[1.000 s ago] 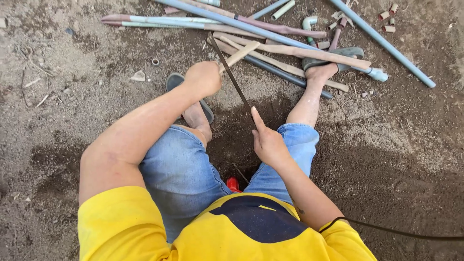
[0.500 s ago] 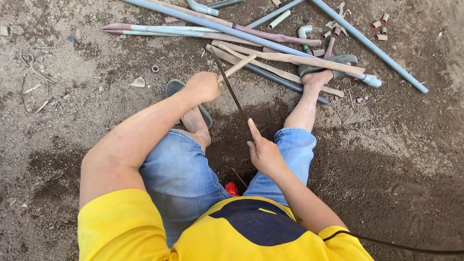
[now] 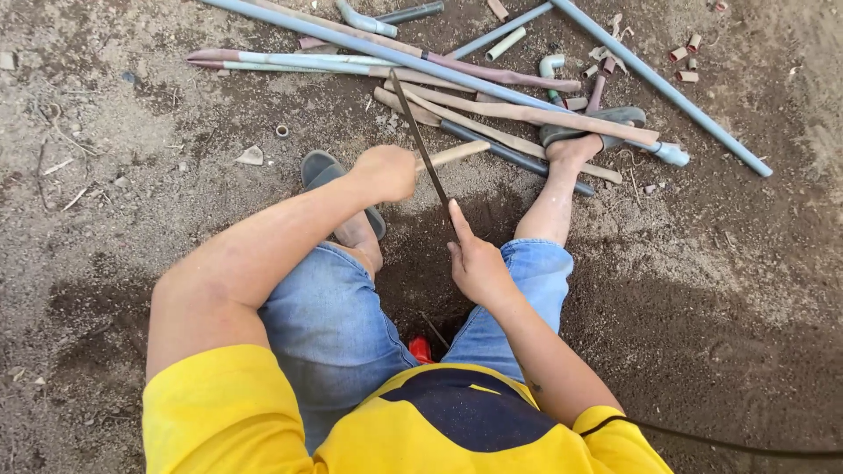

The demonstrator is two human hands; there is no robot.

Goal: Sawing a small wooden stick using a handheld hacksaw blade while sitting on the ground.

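Person seated on bare dirt ground [image 3: 132, 219], knees bent, seen from above. Left hand [image 3: 386, 171] is a closed fist, fingers wrapped tight on the near end of a pale wooden handle [image 3: 457, 154] that points away to the right of the fist. Right hand [image 3: 479, 263] sits lower, between the knees, fingers loosely curled with the forefinger straight and laid against the lower end of a thin dark metal rod [image 3: 421, 140]; whether the other fingers pinch it I cannot tell. The rod runs up and left from that fingertip, passing just right of the left fist and ending among the pile of pipes [image 3: 395, 57]

Against half a second ago: both hands hold nearly the same pose; the left fist has stayed on the handle, the right forefinger has stayed on the rod. The rod stands a little steeper, and the view has shifted slightly

Beyond the fingers: long blue, grey and pink pipes lie crossed on the dirt, with short brown offcuts [image 3: 689, 57] far right. The right foot, in a grey sandal [image 3: 597, 123], rests on the pipes; another sandal [image 3: 325, 171] is under the left foot, just left of the fist. A red object [image 3: 421, 348] shows below the right hand, between the thighs
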